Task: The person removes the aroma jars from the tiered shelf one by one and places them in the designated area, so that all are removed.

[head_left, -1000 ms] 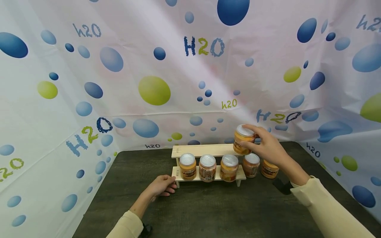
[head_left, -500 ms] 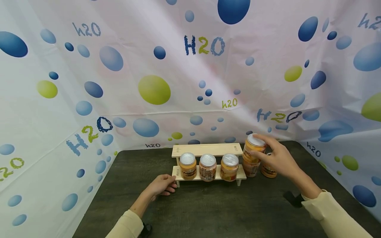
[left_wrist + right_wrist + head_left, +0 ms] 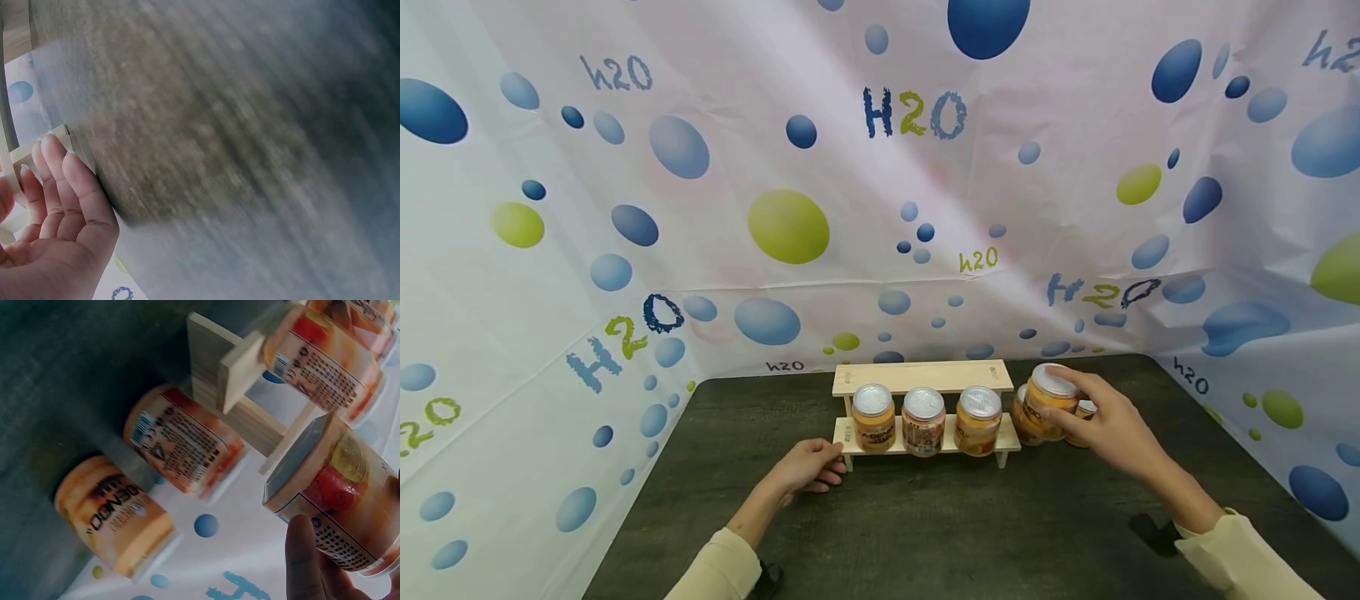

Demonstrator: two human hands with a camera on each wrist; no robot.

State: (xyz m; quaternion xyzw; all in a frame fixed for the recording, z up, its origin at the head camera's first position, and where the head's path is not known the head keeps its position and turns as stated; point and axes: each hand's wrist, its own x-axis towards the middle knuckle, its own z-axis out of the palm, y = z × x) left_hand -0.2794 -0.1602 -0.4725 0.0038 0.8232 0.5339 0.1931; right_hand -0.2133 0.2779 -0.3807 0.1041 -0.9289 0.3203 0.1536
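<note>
My right hand holds an orange jar with a silver lid, thumb on its near side and fingers at the lid. In the right wrist view this held jar is off the table, its base showing. Two more jars stand close by on the table: one jar beside the rack and another jar farther right. At the left end of the two-step wooden rack, my left hand grips the lower step's corner. The left wrist view shows the fingers against the wood.
On the rack's lower step stand a left jar, a middle jar and a right jar. The dark table reaches back to a white sheet printed with blue and green dots.
My right hand has carried the jar from above the upper step's right end, rightward and down, to in front of the two table jars. The left hand stays at the rack's corner.
</note>
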